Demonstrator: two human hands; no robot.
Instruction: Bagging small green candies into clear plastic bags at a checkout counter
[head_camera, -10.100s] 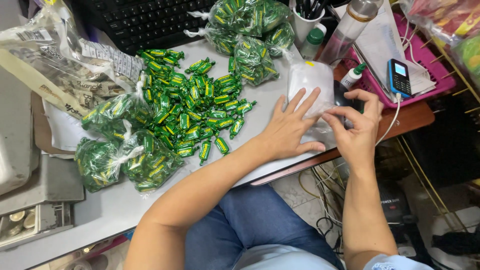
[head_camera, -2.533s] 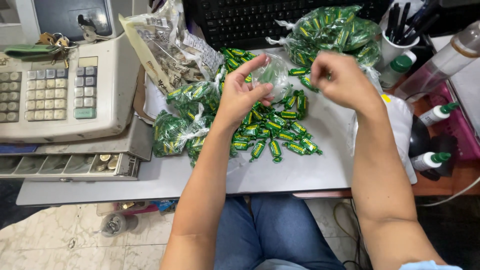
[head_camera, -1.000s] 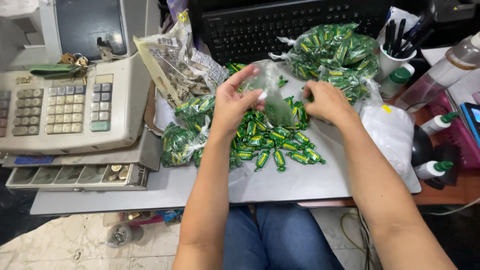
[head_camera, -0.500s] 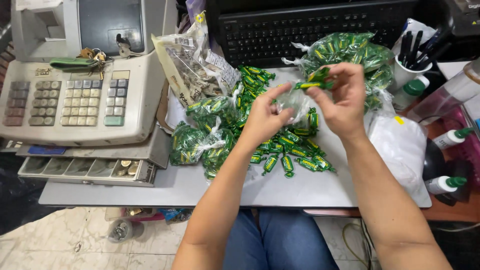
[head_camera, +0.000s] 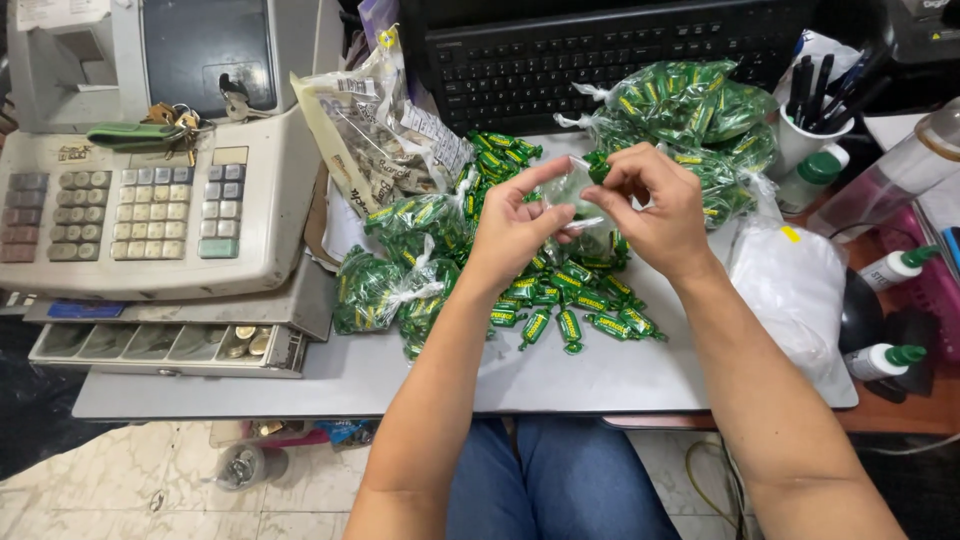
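Observation:
My left hand (head_camera: 515, 225) pinches the mouth of a small clear plastic bag (head_camera: 575, 205) held above a pile of loose green-wrapped candies (head_camera: 560, 300). Opposite it, my right hand (head_camera: 655, 205) grips the bag's other edge and holds a green candy (head_camera: 598, 165) at its opening. Both hands hover over the grey desk (head_camera: 600, 375). Small tied bags of green candies (head_camera: 385, 290) lie left of the pile. More filled bags (head_camera: 690, 110) sit at the back right.
A cash register (head_camera: 150, 200) with its coin drawer open stands on the left. A black keyboard (head_camera: 600, 55) lies at the back, a cup of pens (head_camera: 815, 120) and small green-capped bottles (head_camera: 885, 360) on the right. A stack of white plastic bags (head_camera: 790, 290) rests by my right arm.
My hands lifted a small clear bag off the pile and my right hand picked up a candy, now held at the bag's mouth. The camera view shifted left.

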